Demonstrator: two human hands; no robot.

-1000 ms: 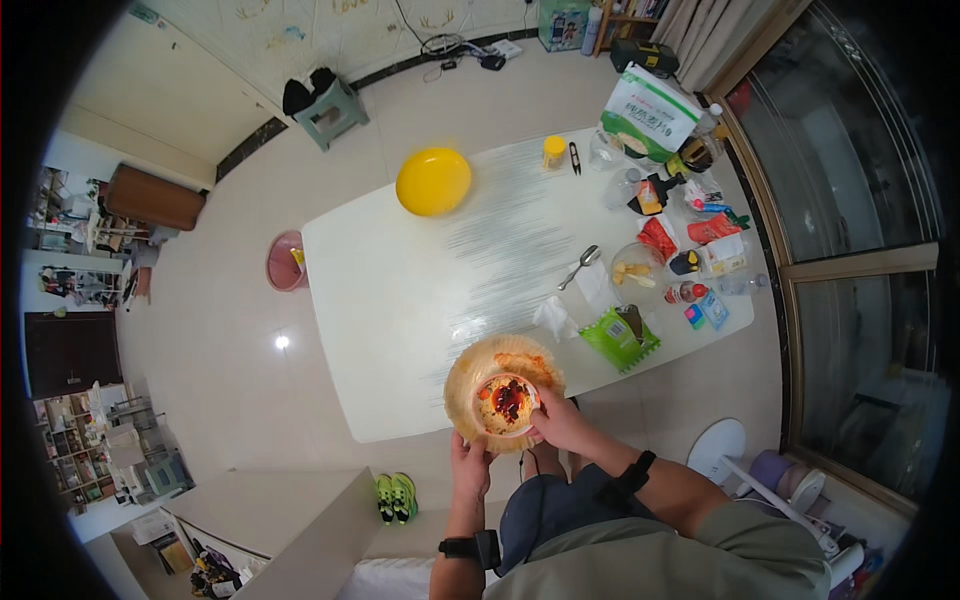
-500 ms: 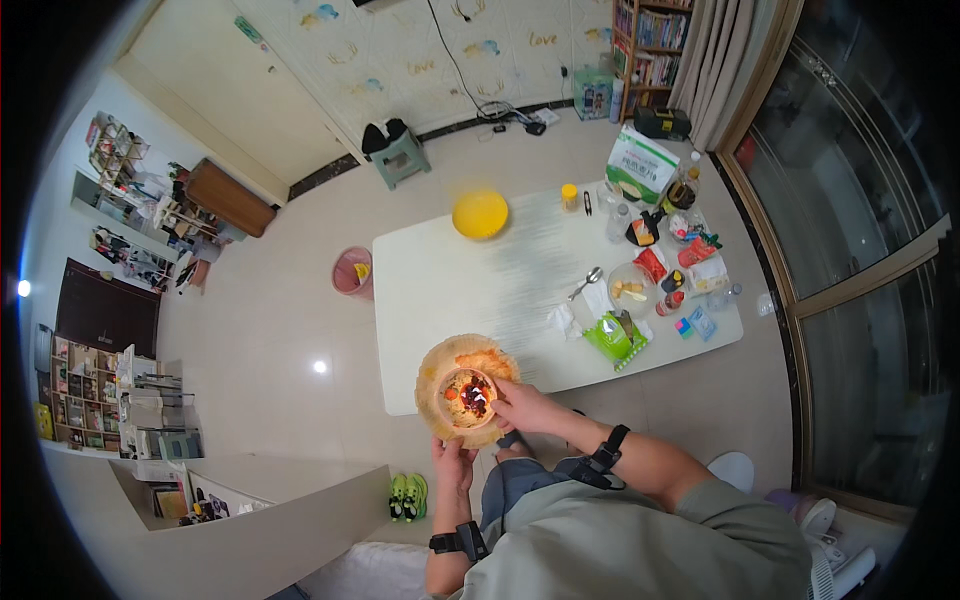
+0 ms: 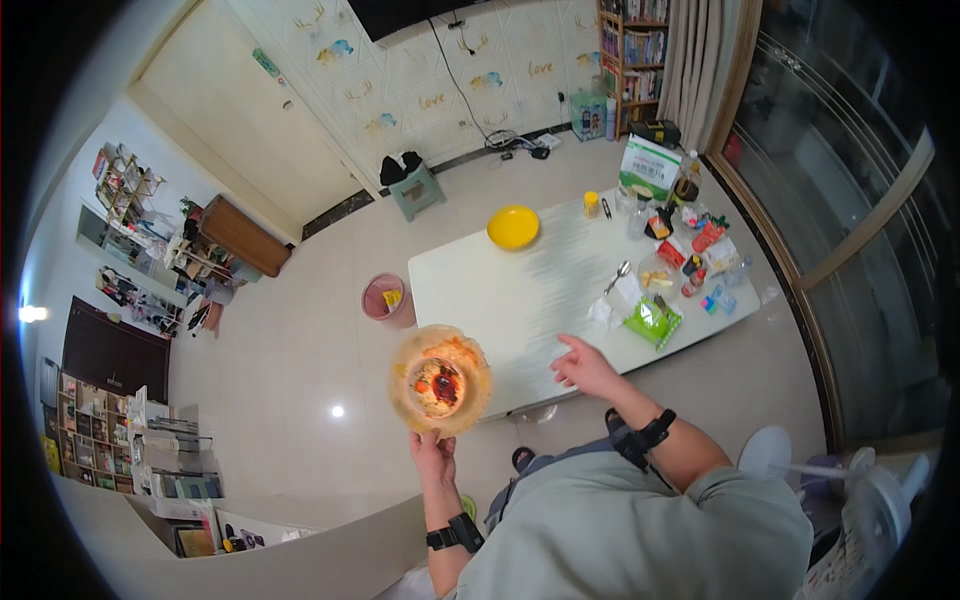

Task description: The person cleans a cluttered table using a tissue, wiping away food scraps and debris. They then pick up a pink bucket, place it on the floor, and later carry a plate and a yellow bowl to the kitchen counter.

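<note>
My left hand point(image 3: 433, 456) is closed on the near rim of a round beige plate point(image 3: 404, 352), held out over the left front corner of the table. On the plate sits a small bowl point(image 3: 460, 400) with pale food, a dark red topping and an orange piece. Orange smears mark the plate's far side. My right hand point(image 3: 588, 368) hovers over the table's front part, apart from the plate. Its index finger is stretched out and nothing shows in it. The green packet point(image 3: 654, 322) is the closest thing beyond that hand.
On the white table point(image 3: 480, 300) are a yellow plate point(image 3: 513, 228), a spoon point(image 3: 618, 276), tissues, bottles, a clear bowl and packets at the right. A pink bin point(image 3: 388, 300) stands off the table's left side. A stool point(image 3: 415, 190) is near the wall; a fan stands at lower right.
My right hand has let go of the bowl and plate and moved right over the table. The left hand carries the plate slightly leftward. The view has shifted, too.
</note>
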